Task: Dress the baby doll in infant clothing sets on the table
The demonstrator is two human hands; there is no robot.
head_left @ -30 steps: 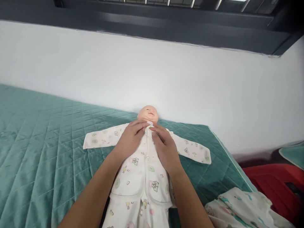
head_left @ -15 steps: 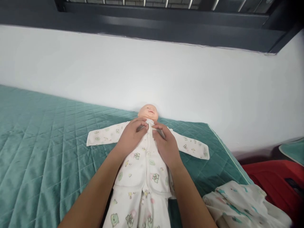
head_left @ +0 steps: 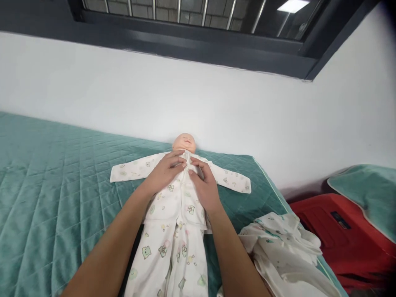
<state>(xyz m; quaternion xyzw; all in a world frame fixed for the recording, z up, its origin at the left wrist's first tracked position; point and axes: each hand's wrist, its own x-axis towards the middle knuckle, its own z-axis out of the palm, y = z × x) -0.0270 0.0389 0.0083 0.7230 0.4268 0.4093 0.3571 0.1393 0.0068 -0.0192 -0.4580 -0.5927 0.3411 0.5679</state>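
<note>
A baby doll [head_left: 184, 142] lies face up, its head near the wall. It wears a white printed top [head_left: 167, 202] with the sleeves spread out to both sides, and matching trousers [head_left: 167, 260]. On the left of the top's front edge, just below the collar, my left hand [head_left: 165, 171] has its fingers bent together at the cloth. My right hand [head_left: 204, 183] rests on the other side of the opening, fingers curved with the thumb below them at the placket. The fingertips hide the fastening between them.
A green quilted cover [head_left: 62, 173] lies under the doll. Crumpled white printed cloth [head_left: 284, 247] is at the lower right, beside a red plastic object [head_left: 328, 231] with green fabric [head_left: 368, 194] behind it. A white wall [head_left: 216, 103] rises behind.
The view has shifted, so the doll appears slightly further left and more of the trousers and red object shows. Both hands remain at the top's upper front.
</note>
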